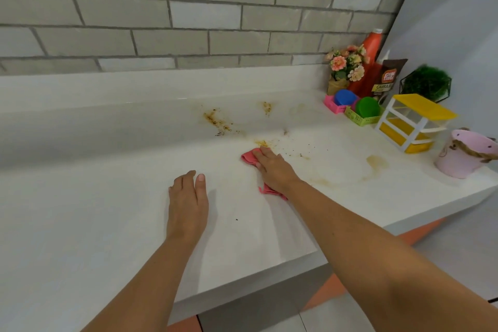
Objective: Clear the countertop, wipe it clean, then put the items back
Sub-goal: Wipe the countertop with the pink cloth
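Observation:
A pink cloth (249, 157) lies on the white countertop (107, 210) under my right hand (272, 168), which presses on it with flat, straight fingers. Just beyond the cloth are yellow-brown stains and crumbs (265, 143). More brown stains (217, 121) mark the shiny back ledge, and a pale brown smear (377, 163) sits to the right. My left hand (188, 202) rests flat on the counter to the left of the cloth, holding nothing.
Items are bunched at the right end: a flower pot (346, 66), red bottle (370, 62), brown pouch (388, 78), pink basket (332, 104), green basket (361, 118), green plant (427, 83), yellow mini drawer unit (412, 124), pink bucket (463, 153). Brick wall behind.

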`<state>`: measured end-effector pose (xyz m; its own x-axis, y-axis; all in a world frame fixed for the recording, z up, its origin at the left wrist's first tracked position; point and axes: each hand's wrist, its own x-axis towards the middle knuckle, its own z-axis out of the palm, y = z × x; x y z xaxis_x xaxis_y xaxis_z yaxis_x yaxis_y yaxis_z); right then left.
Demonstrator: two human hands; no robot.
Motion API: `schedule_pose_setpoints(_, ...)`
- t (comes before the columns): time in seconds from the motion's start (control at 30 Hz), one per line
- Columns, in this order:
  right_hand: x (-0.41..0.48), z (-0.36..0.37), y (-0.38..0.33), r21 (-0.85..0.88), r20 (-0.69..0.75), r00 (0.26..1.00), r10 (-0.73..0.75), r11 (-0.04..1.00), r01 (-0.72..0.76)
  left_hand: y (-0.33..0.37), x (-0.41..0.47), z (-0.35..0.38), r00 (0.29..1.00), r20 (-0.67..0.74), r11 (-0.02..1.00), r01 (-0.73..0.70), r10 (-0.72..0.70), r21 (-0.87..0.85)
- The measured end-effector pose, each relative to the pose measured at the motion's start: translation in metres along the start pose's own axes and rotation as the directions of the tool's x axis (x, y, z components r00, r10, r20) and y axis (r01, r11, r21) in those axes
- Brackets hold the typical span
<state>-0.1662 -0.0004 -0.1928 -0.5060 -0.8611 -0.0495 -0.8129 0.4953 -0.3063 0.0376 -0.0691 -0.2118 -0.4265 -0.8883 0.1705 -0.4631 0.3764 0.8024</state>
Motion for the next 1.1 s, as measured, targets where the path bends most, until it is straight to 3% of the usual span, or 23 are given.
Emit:
schedule_pose_setpoints(0.27,-0.090,0.016,-0.010,0.046,0.044,0.958,-0.282,0.959,0.280,0.001,0.000,0.000,0.999,-0.024,0.998,-0.033,0.034,0.050)
schedule_pose_setpoints(0.47,-0.002,0.001,0.004,-0.016,0.040,0.994,-0.103,0.994,0.104,0.004,-0.002,-0.001,0.999,-0.033,0.999,-0.029,0.031,0.042)
schedule_pose_setpoints(0.53,0.010,0.006,-0.005,-0.050,0.034,0.994,-0.107,0.993,0.109,0.006,-0.004,-0.003,0.998,-0.054,0.999,-0.027,0.028,0.022)
schedule_pose_setpoints(0.63,-0.021,0.013,-0.028,0.028,0.055,0.967,-0.250,0.968,0.248,0.013,-0.007,-0.005,0.994,-0.107,0.998,-0.008,0.001,-0.063)
schedule_pose_setpoints(0.77,-0.115,0.021,-0.042,0.135,0.083,0.861,-0.502,0.862,0.489,0.015,-0.008,-0.008,0.991,-0.121,0.989,0.031,-0.049,-0.147)
schedule_pose_setpoints(0.87,-0.154,0.011,-0.020,0.324,0.128,0.788,-0.603,0.776,0.541,0.014,-0.009,-0.011,0.992,-0.109,0.980,0.043,-0.065,-0.192)
schedule_pose_setpoints(0.9,-0.156,0.004,-0.008,0.391,0.123,0.796,-0.593,0.766,0.510,0.014,-0.010,-0.011,0.993,-0.100,0.980,0.043,-0.064,-0.196)
schedule_pose_setpoints(0.97,-0.143,-0.008,0.016,0.420,0.027,0.896,-0.443,0.819,0.392,0.015,-0.011,-0.012,0.995,-0.088,0.979,0.034,-0.052,-0.199)
schedule_pose_setpoints(1.03,-0.117,-0.013,0.028,0.311,-0.017,0.975,-0.224,0.925,0.218,0.015,-0.012,-0.012,0.995,-0.088,0.978,0.029,-0.048,-0.205)
schedule_pose_setpoints(1.1,-0.100,-0.005,0.017,0.111,-0.017,0.997,-0.081,0.990,0.082,0.015,-0.011,-0.012,0.995,-0.074,0.979,0.043,-0.059,-0.201)
